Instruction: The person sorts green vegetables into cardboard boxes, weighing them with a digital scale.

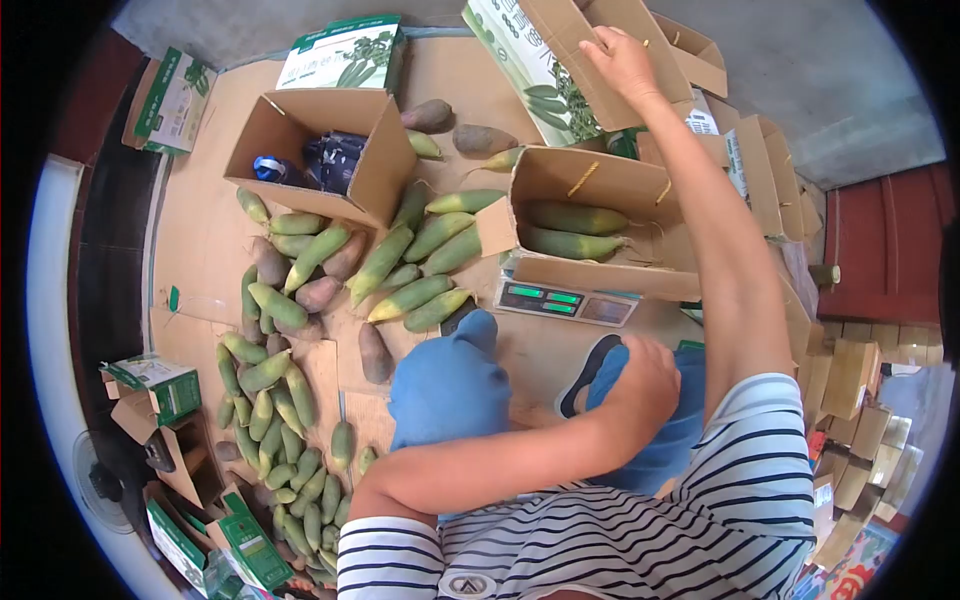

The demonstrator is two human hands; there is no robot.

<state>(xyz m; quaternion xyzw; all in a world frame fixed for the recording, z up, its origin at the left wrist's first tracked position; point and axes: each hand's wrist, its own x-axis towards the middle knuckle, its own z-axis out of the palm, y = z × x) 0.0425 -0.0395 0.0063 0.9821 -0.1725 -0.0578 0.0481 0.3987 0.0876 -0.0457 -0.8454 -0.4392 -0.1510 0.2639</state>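
Observation:
My right hand reaches far forward and grips a tall printed cardboard box at its brown side. My left hand rests by my bent right knee, its fingers mostly hidden. Between them stands an open cardboard box with a yellow rope handle, on a digital scale whose green displays are lit. Inside that box lie green radishes, side by side. More loose green radishes are heaped on the cardboard floor to its left.
Another open box holds a dark patterned item and something blue. Reddish-brown roots lie among the radishes. Printed boxes stand along the wall, and a fan is at the left. Cartons stack up on the right.

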